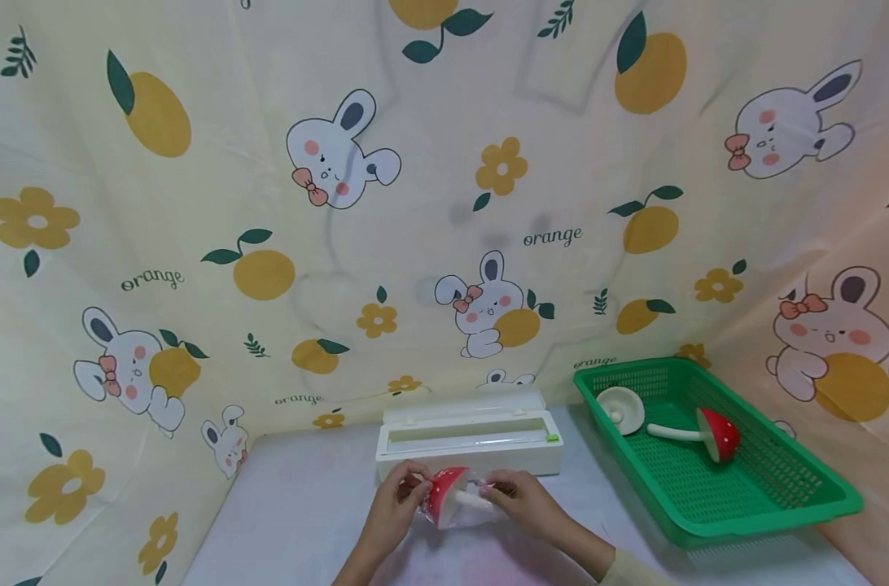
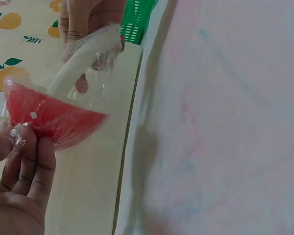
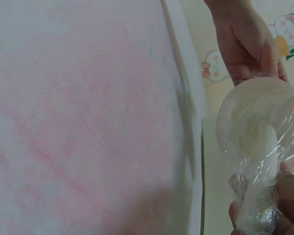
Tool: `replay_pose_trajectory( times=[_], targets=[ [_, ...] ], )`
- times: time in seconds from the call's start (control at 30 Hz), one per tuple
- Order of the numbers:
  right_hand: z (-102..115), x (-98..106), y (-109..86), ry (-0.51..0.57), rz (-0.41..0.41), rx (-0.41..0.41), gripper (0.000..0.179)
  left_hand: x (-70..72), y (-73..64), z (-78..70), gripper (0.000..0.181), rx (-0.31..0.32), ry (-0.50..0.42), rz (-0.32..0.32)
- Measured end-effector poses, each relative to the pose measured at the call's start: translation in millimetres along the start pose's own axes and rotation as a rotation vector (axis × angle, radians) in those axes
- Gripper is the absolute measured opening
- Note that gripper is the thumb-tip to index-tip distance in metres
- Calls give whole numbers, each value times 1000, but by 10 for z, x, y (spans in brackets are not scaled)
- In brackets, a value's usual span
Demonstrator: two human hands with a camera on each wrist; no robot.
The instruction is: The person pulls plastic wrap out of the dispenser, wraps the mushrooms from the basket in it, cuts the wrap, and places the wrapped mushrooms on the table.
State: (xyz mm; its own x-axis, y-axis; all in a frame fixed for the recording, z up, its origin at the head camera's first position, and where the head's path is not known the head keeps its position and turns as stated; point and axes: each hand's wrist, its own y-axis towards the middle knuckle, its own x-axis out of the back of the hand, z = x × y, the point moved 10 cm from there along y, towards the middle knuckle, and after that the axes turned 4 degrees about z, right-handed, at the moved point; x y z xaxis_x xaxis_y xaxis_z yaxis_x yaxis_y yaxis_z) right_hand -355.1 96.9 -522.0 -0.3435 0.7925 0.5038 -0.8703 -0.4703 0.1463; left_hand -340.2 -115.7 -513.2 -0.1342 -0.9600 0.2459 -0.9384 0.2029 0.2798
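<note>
A toy mushroom (image 1: 444,498) with a red, white-dotted cap and a pale stem is held sideways, wrapped in clear plastic film (image 3: 264,218). My left hand (image 1: 391,509) pinches a twist of the film against the top of the cap, as the left wrist view shows closely. At the other end, my right hand (image 1: 527,503) grips the film-covered stem tip. In the right wrist view the cap's pale underside faces the camera, with film creased round the stem. Just behind both hands is a white film dispenser box (image 1: 481,465), its lid raised and a film roll inside.
To the right stands a green plastic basket (image 1: 752,525) holding a toy mushroom (image 1: 719,435) with a red cap and another one (image 1: 622,409) showing its white underside. A patterned cloth (image 1: 415,244) hangs behind the white-covered table (image 1: 283,521).
</note>
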Motion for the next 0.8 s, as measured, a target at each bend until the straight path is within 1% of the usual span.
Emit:
replay_pose_trajectory(
  times=[0.13,0.23,0.3,0.37,0.43,0.5,0.57,0.7,0.77,0.8],
  targets=[
    [11,12,-6,23,-28,-17,25,58,9,22,10,33,15,-52],
    [46,32,-18,29,-50,-4,25,120,14,-4,13,48,37,-97],
    [72,42,-30,11,-58,19,30,160,16,-19,15,50,50,-128],
    [89,43,-41,1,-59,40,36,191,17,-50,16,37,51,-156],
    [101,46,-56,-16,-66,63,41,209,21,-56,13,31,38,-172],
    [117,55,-71,-22,-78,87,41,213,22,-70,11,19,22,-174],
    [118,81,-80,-42,-103,85,39,197,22,-86,14,5,-2,-153],
    [104,148,-84,-59,-151,55,38,156,6,-134,26,-26,-38,-88],
    [95,161,-81,-49,-157,41,39,157,-4,-140,28,-29,-34,-80],
    [94,162,-79,-40,-156,42,40,169,-9,-135,27,-28,-33,-86]
  ],
)
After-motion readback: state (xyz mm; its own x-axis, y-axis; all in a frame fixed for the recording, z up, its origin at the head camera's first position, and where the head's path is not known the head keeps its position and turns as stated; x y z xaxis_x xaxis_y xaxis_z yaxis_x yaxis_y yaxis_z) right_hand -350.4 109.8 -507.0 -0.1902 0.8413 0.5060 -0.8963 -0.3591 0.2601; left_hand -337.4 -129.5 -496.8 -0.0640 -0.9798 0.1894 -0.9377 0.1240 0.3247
